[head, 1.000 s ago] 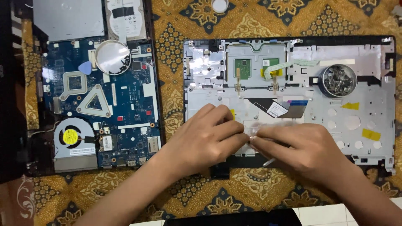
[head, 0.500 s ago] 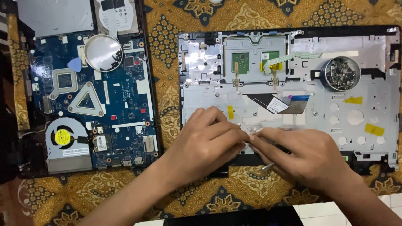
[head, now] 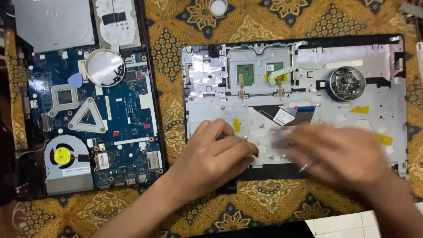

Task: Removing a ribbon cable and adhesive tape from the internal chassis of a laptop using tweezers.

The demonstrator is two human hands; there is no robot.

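Observation:
A laptop's top cover (head: 207, 75) lies underside up, silver, on a patterned cloth. My left hand (head: 216, 156) rests on its near edge, fingers curled down onto the metal, and nothing shows in them. Just right of it, my right hand (head: 341, 154) hovers over the same edge. It is blurred by motion, and a thin metallic tip (head: 305, 166) shows under its fingers. A black flat cable with a white label (head: 284, 115) lies just beyond both hands.
The laptop's bottom case with its blue motherboard (head: 132, 114), fan (head: 64, 156), round lens (head: 105, 67), blue pick (head: 76, 79) and hard drive (head: 116, 22) lies at left. A round tin of screws (head: 346, 83) stands on the cover's far right. The brown-and-gold cloth (head: 167, 48) lies underneath.
The two hands were pinched together over one spot on the cover's near edge. Now my right hand has pulled away to the right, and my left hand stays put.

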